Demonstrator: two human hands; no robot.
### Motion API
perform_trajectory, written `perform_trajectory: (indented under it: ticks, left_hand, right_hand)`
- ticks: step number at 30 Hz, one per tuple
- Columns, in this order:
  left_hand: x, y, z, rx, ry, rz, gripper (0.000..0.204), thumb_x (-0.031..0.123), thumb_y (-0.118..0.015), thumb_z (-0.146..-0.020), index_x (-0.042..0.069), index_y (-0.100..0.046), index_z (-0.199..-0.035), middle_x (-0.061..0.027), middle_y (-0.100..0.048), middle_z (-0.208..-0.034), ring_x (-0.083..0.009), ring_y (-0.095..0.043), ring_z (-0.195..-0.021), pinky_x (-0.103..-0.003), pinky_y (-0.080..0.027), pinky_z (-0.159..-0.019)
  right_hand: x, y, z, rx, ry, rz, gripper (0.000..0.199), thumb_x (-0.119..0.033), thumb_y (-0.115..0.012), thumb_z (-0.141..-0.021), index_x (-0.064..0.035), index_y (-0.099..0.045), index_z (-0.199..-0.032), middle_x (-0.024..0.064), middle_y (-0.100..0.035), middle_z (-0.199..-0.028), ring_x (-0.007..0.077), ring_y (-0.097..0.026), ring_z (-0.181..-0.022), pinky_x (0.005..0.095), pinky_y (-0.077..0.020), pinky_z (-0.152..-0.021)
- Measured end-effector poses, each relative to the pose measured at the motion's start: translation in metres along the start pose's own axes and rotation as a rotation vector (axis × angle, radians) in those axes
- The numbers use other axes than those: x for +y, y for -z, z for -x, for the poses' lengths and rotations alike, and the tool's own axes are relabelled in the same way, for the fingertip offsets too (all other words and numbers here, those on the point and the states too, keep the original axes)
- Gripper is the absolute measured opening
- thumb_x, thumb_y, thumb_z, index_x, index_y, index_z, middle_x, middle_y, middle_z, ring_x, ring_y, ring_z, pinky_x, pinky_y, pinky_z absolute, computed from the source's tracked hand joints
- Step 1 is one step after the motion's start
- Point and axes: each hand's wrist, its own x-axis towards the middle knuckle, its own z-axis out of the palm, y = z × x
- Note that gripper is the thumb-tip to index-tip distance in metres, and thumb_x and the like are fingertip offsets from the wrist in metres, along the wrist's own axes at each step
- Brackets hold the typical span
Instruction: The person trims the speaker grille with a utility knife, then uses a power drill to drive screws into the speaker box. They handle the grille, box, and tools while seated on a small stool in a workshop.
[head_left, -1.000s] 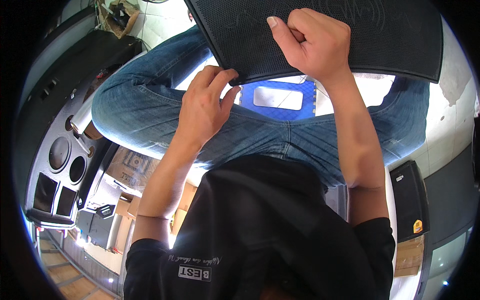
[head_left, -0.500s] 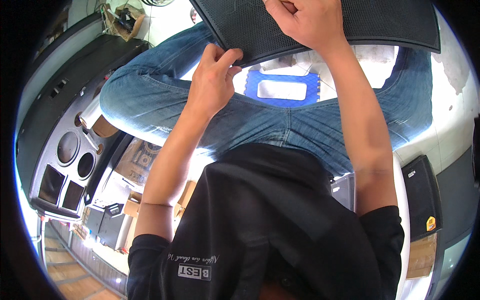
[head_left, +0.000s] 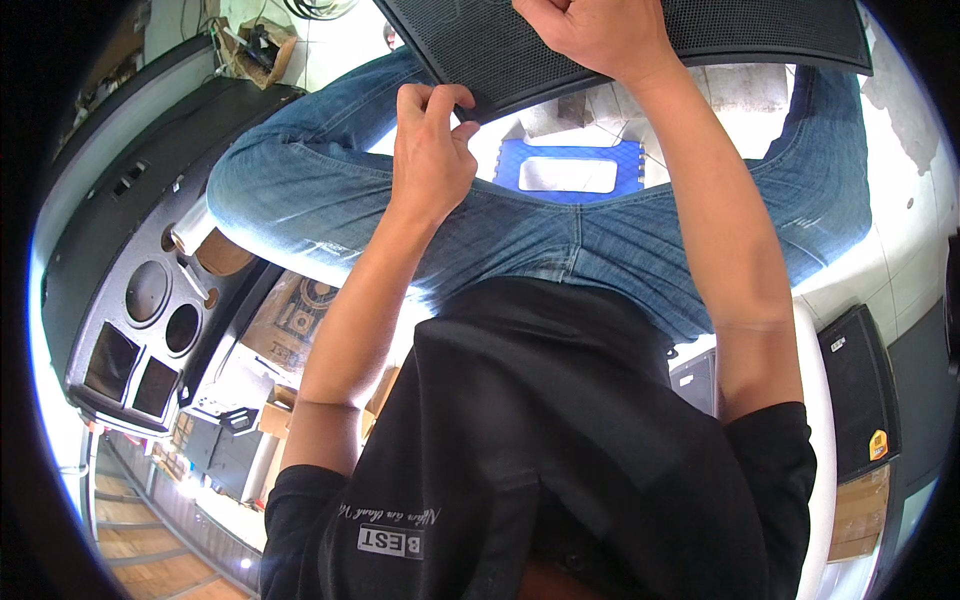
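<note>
A black perforated speaker grille (head_left: 520,50) with a dark frame lies across the top of the view, above my knees. At its lower left corner, my left hand (head_left: 435,150) has its fingers bent and closed around the frame edge. My right hand (head_left: 605,35) is over the middle of the grille, curled closed. Its fingertips run up toward the picture's upper rim, so whatever they grip is hidden. Most of the grille's far side lies out of view.
Between my legs stands a blue folding stool (head_left: 630,170). On the left is an unfinished black speaker cabinet (head_left: 120,330) with round and square cutouts, near a cardboard box (head_left: 285,325). A black speaker (head_left: 855,380) stands right, and an open carton (head_left: 255,50) sits far left.
The grille and both hands have shifted slightly upward in the view. My right hand has moved a little left, and my left hand keeps to the corner.
</note>
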Motion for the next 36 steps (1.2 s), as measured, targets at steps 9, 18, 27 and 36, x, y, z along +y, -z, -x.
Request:
perform_trajectory:
  ticks: [9,18,27,36]
  left_hand:
    - [-0.01,-0.008,0.002,0.057,0.038,0.098,0.034,-0.003,-0.078,-0.08,0.007,-0.066,-0.11,-0.0096,-0.056,-0.107,-0.0237,-0.056,-0.084,-0.038,-0.051,-0.075]
    - [-0.009,-0.006,0.002,0.045,-0.004,0.249,0.033,-0.009,-0.073,-0.08,0.002,-0.063,-0.11,-0.0205,-0.052,-0.116,-0.0396,-0.062,-0.104,-0.044,-0.056,-0.088]
    - [-0.011,-0.004,0.002,-0.035,0.03,0.427,0.036,-0.008,-0.073,-0.081,0.002,-0.059,-0.112,-0.0198,-0.046,-0.115,-0.04,-0.061,-0.106,-0.044,-0.058,-0.087]
    - [-0.014,-0.005,0.001,-0.001,-0.009,0.434,0.041,-0.006,-0.081,-0.071,0.002,-0.056,-0.103,-0.0214,-0.041,-0.115,-0.0357,-0.06,-0.094,-0.044,-0.057,-0.082]
  right_hand:
    - [-0.089,-0.013,0.07,-0.462,-0.73,-0.39,0.021,-0.012,-0.071,-0.088,0.0009,-0.075,-0.105,0.0067,-0.068,-0.065,0.0127,-0.062,-0.055,0.0309,-0.0488,-0.056]
    - [-0.111,-0.038,0.087,-0.278,-0.959,-0.412,0.022,-0.012,-0.067,-0.091,0.0028,-0.076,-0.104,0.0162,-0.073,-0.071,0.024,-0.071,-0.061,0.0378,-0.0551,-0.062]
    - [-0.114,-0.046,0.078,-0.144,-1.182,-0.588,0.015,-0.008,-0.071,-0.096,0.0068,-0.073,-0.096,0.0075,-0.069,-0.068,0.0107,-0.064,-0.053,0.0259,-0.0508,-0.046]
    - [-0.115,-0.047,0.079,-0.151,-1.217,-0.626,0.013,-0.006,-0.068,-0.098,0.0061,-0.07,-0.101,0.0082,-0.068,-0.072,0.0108,-0.063,-0.053,0.0264,-0.053,-0.047]
